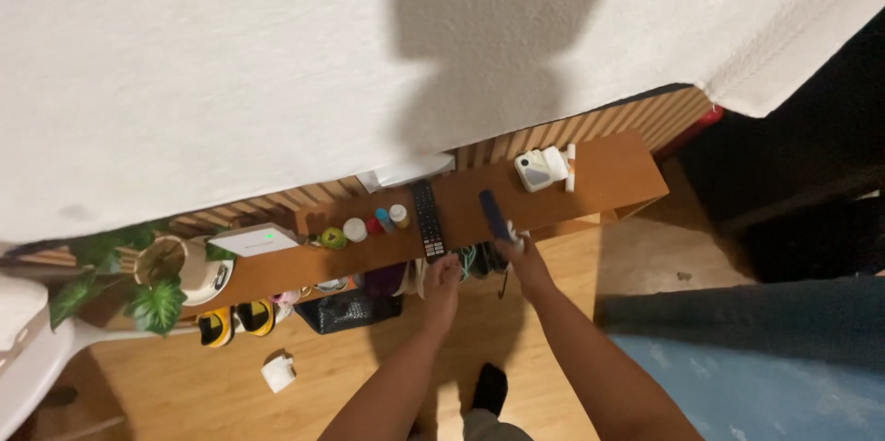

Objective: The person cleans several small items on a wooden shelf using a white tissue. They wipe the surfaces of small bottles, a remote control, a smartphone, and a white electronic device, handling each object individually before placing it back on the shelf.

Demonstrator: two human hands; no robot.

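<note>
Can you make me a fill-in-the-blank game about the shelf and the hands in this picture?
1. The right hand holds a dark blue ____.
2. The left hand touches the near end of the long black remote lying on the wooden ____.
3. The round fruit beside the white router is coloured ____.
4. On the floor under the shelf sits a pair of yellow and black ____.

Missing words: remote; shelf; green; shoes
</note>
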